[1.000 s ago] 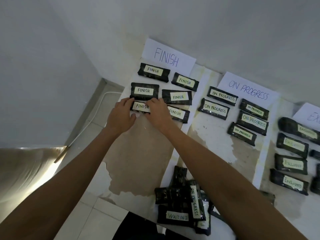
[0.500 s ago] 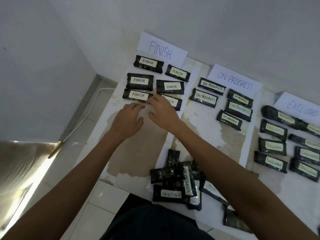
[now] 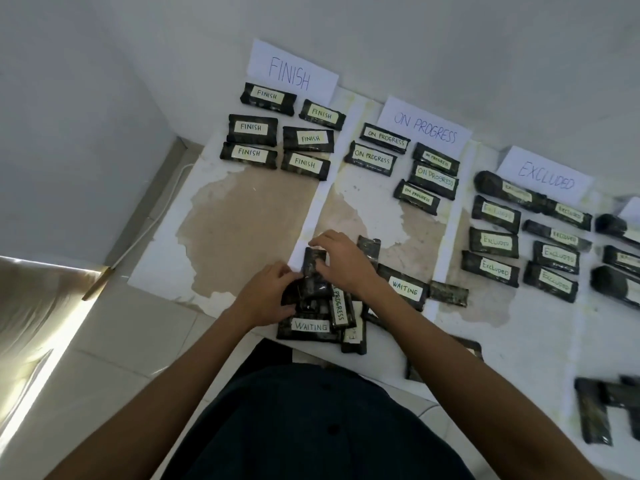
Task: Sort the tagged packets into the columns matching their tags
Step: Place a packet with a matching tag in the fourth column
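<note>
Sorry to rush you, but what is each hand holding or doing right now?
Left hand: grips the dark packet atop the pile.
Right hand: pinches the same packet's far end.

Three paper signs lie at the far edge of the surface [image 3: 242,220]: the left sign [image 3: 292,72] reads FINISH, the middle sign [image 3: 424,128] ON PROGRESS, the right sign [image 3: 545,174] EXCLUDED. Six FINISH packets [image 3: 252,128] lie near the first, five ON PROGRESS packets [image 3: 372,158] near the second, and several EXCLUDED packets [image 3: 494,241] near the third, some blurred. In the near pile, two WAITING packets [image 3: 310,326] show, and one tag [image 3: 339,306] reads PROGRESS.
</note>
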Available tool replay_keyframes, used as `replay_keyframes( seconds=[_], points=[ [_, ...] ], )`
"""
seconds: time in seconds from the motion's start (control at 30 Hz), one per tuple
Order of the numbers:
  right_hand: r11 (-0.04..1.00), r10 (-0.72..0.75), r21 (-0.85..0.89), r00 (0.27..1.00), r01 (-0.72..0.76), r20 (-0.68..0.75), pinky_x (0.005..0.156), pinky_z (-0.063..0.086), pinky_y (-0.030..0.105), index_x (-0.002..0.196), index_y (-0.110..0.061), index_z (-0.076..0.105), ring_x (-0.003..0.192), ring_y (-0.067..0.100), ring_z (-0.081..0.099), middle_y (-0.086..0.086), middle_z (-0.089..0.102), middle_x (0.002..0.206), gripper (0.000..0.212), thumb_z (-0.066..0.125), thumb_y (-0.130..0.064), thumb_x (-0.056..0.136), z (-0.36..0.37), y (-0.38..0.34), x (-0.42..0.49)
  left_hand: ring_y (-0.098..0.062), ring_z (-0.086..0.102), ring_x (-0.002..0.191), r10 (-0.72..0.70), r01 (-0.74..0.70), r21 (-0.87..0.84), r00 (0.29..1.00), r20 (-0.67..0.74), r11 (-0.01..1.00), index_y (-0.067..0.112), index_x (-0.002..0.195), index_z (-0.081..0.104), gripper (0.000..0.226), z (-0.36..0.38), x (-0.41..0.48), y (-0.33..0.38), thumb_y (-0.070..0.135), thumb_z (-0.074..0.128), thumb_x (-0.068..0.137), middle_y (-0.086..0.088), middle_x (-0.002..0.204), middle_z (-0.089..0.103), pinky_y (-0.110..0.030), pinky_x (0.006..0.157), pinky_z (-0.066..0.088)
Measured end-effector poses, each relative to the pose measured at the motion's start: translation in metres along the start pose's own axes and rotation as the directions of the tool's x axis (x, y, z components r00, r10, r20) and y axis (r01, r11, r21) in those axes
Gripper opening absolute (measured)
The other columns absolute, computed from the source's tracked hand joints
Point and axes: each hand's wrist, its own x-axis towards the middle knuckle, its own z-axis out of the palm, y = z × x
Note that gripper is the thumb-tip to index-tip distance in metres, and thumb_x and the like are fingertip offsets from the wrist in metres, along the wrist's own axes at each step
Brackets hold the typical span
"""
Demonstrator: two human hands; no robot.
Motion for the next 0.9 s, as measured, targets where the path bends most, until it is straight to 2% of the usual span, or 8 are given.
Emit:
replay_keyframes(
  seconds=[0.17, 0.27, 0.33, 0.4, 0.43, 0.5, 0.7, 0.9],
  points=[
    [0.998, 0.035, 0.055, 0.999, -0.034, -0.022, 0.097, 0.041, 0.035, 0.118, -0.009, 0.061, 0.114, 0.027, 0.050, 0.010, 0.058, 0.120, 0.033, 0.057, -0.008, 0.085, -0.002, 0.012, -0.026, -0.030, 0.052, 0.094, -0.073, 0.070, -0.030, 0.993, -0.089, 0.997, 0.012, 0.130, 0.050, 0.064, 0.011, -0.006, 0.006, 0.017, 0.074, 0.071, -0.014, 0.105, 0.052, -0.039, 0.080, 0.049],
    [0.990, 0.067, 0.130, 0.996, -0.059, -0.058, 0.099, 0.042, 0.038, 0.118, -0.011, 0.060, 0.114, 0.024, 0.051, 0.008, 0.058, 0.121, 0.032, 0.058, -0.009, 0.086, -0.007, 0.017, -0.034, -0.024, 0.056, 0.094, -0.237, 0.198, -0.274, 0.965, -0.116, 0.941, 0.011, 0.129, 0.050, 0.048, 0.003, -0.006, 0.012, 0.013, 0.062, 0.083, -0.010, 0.109, 0.056, -0.029, 0.079, 0.045],
    [0.972, 0.113, 0.216, 0.989, -0.090, -0.097, 0.097, 0.043, 0.036, 0.118, -0.012, 0.061, 0.111, 0.021, 0.052, 0.006, 0.058, 0.119, 0.032, 0.058, -0.010, 0.086, -0.012, 0.018, -0.039, -0.023, 0.063, 0.084, -0.387, 0.291, -0.519, 0.918, -0.086, 0.804, 0.015, 0.122, 0.053, 0.032, -0.008, -0.006, 0.018, 0.009, 0.051, 0.091, -0.008, 0.105, 0.062, -0.024, 0.067, 0.048],
    [0.953, 0.153, 0.280, 0.981, -0.114, -0.122, 0.092, 0.045, 0.030, 0.118, -0.013, 0.060, 0.104, 0.015, 0.053, 0.004, 0.058, 0.119, 0.032, 0.058, -0.010, 0.086, -0.018, 0.018, -0.042, -0.024, 0.065, 0.076, -0.474, 0.317, -0.735, 0.881, -0.007, 0.599, 0.017, 0.115, 0.053, 0.027, -0.020, -0.006, 0.028, 0.006, 0.042, 0.094, -0.011, 0.102, 0.064, -0.019, 0.058, 0.050],
    [0.948, 0.160, 0.295, 0.979, -0.116, -0.129, 0.089, 0.044, 0.027, 0.118, -0.013, 0.060, 0.101, 0.012, 0.053, 0.003, 0.059, 0.118, 0.032, 0.058, -0.010, 0.086, -0.020, 0.018, -0.043, -0.024, 0.064, 0.073, -0.491, 0.319, -0.794, 0.871, 0.030, 0.518, 0.017, 0.114, 0.053, 0.027, -0.025, -0.006, 0.032, 0.004, 0.040, 0.095, -0.013, 0.100, 0.065, -0.018, 0.057, 0.050],
    [0.944, 0.166, 0.306, 0.978, -0.120, -0.128, 0.083, 0.040, 0.020, 0.118, -0.014, 0.060, 0.096, 0.008, 0.052, 0.002, 0.059, 0.118, 0.033, 0.059, -0.010, 0.086, -0.022, 0.019, -0.045, -0.023, 0.062, 0.069, -0.491, 0.322, -0.831, 0.869, 0.069, 0.453, 0.015, 0.113, 0.055, 0.028, -0.033, -0.005, 0.040, 0.003, 0.037, 0.095, -0.014, 0.096, 0.066, -0.023, 0.059, 0.048],
    [0.942, 0.170, 0.310, 0.980, -0.130, -0.105, 0.080, 0.040, 0.020, 0.120, -0.018, 0.059, 0.092, 0.010, 0.053, 0.001, 0.058, 0.118, 0.035, 0.059, -0.012, 0.086, -0.022, 0.022, -0.046, -0.022, 0.056, 0.071, -0.458, 0.335, -0.799, 0.885, 0.084, 0.500, 0.020, 0.102, 0.061, 0.026, -0.039, 0.000, 0.052, 0.006, 0.040, 0.093, -0.006, 0.082, 0.063, -0.029, 0.062, 0.039],
    [0.944, 0.169, 0.302, 0.980, -0.131, -0.104, 0.087, 0.043, 0.024, 0.127, -0.017, 0.053, 0.095, 0.009, 0.049, 0.002, 0.054, 0.125, 0.042, 0.058, -0.010, 0.086, -0.028, 0.021, -0.044, -0.013, 0.052, 0.069, -0.395, 0.310, -0.739, 0.916, 0.065, 0.598, 0.023, 0.094, 0.056, 0.022, -0.045, 0.010, 0.058, 0.003, 0.046, 0.090, 0.007, 0.089, 0.064, -0.025, 0.059, 0.037]
  ],
)
